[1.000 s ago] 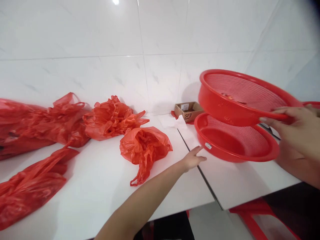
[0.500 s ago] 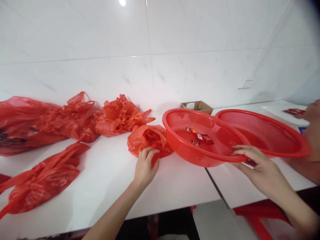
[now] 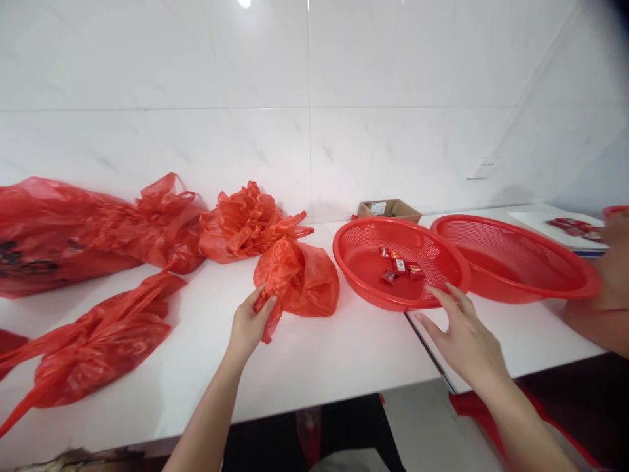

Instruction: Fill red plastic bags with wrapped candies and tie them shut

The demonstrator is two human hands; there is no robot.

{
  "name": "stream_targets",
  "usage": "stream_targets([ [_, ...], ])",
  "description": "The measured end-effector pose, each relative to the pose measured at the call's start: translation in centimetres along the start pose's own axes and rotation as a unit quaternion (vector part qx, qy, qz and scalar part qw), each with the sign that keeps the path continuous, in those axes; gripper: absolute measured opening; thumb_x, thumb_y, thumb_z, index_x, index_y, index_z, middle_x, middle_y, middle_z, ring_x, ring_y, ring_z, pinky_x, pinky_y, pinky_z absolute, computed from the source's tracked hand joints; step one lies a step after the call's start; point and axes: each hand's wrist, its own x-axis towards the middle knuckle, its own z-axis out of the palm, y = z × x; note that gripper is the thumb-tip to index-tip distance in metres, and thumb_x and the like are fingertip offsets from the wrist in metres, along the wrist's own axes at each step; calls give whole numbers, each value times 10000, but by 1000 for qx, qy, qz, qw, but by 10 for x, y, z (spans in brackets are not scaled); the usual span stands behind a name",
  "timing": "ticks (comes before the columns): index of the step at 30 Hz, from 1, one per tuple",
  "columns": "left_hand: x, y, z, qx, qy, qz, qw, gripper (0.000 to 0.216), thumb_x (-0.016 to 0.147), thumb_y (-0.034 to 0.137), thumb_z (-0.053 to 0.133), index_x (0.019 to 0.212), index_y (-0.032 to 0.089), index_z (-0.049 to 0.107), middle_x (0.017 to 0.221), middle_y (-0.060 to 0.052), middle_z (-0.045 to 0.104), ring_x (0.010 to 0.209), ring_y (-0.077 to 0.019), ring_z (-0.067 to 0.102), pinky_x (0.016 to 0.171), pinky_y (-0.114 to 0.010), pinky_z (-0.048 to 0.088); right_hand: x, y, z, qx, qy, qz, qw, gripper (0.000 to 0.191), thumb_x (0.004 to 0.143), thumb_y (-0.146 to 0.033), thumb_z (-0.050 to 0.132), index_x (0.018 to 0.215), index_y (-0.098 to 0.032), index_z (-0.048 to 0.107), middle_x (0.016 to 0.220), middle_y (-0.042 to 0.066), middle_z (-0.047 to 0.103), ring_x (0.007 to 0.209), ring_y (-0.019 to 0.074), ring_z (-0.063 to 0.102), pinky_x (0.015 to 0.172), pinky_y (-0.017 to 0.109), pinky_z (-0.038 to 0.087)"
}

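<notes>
My left hand (image 3: 249, 322) pinches the gathered edge of a red plastic bag (image 3: 314, 282), which slumps on the white table with its mouth bunched up. To its right, a red perforated basket (image 3: 354, 278) rests flat on the table. Several small red-wrapped packets (image 3: 400, 266) lie on its floor. My right hand (image 3: 464, 334) hovers at the basket's near right rim, fingers apart and holding nothing; whether a fingertip touches the rim I cannot tell.
Several red plastic bags (image 3: 246, 229) line the table's left and back. A second red basket (image 3: 521, 255) overlaps the first at right. Behind stands a small cardboard box (image 3: 393, 210). A blurred co-worker's arm (image 3: 614, 288) is at far right, near packets on a white tray (image 3: 533, 216).
The near basket, tilted and held by my right hand before, now sits level and released. My left hand has pulled the bag's mouth leftward and gathered it.
</notes>
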Motion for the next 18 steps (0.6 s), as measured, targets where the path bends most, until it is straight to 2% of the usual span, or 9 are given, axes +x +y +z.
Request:
stream_targets([
  [2,-20,7,-8,-147,-35,-47,987,508,860,493,555,1249,171,608,990,-75,723,863,-243,679,793,-349,530,-12,-18,-13,90,29,-11,995,480,856,-533,541,1287,-322,533,1482,76,397,1141,324,578,795,479,539],
  [4,-41,9,-9,-288,-68,-108,949,502,832,456,605,1223,141,628,1000,-100,723,901,-263,675,822,-378,528,-25,-46,-18,217,23,-53,974,367,868,-476,563,1207,-334,573,1425,49,457,1189,277,546,917,447,507],
  [5,-50,9,-6,-330,-82,-133,931,488,822,431,619,1207,132,639,1008,-111,723,919,-273,673,833,-391,526,-32,-63,-16,279,-12,-85,956,309,883,-438,559,1174,-336,583,1380,38,496,1200,248,537,957,420,490],
  [8,-72,9,4,-374,-122,-162,905,387,799,344,645,1131,148,684,1007,-105,730,940,-283,665,836,-398,524,-51,-119,5,396,-207,-177,877,313,889,-359,578,1200,-336,567,1279,30,561,1172,201,549,958,353,490],
  [9,-77,9,7,-371,-133,-155,906,348,788,313,658,1097,159,698,998,-94,733,940,-278,662,835,-388,522,-57,-136,15,415,-247,-190,855,354,873,-339,602,1224,-328,558,1266,36,566,1156,201,555,945,346,493],
  [11,-85,9,10,-360,-144,-134,912,290,771,273,679,1041,174,711,962,-72,736,917,-263,660,823,-366,518,-64,-160,36,445,-272,-188,832,361,852,-290,621,1210,-296,572,1204,46,592,1070,200,588,895,335,502],
  [13,-90,7,7,-351,-145,-124,917,234,776,277,688,984,174,713,917,-59,731,873,-236,658,811,-340,513,-67,-172,52,475,-269,-170,820,220,870,-249,578,1085,-260,619,1063,36,637,931,181,617,826,314,505],
  [15,-95,1,0,-353,-124,-141,917,205,769,308,710,920,169,704,859,-46,720,788,-198,650,756,-300,511,-64,-170,61,497,-264,-145,814,116,895,-259,535,943,-240,639,919,18,655,826,169,620,773,296,499],
  [18,-99,-18,-16,-367,-65,-190,908,242,684,310,792,843,175,668,790,-17,699,621,-130,589,590,-222,469,-52,-152,61,514,-228,-64,824,153,901,-357,541,893,-232,629,835,7,643,769,166,616,742,287,495],
])
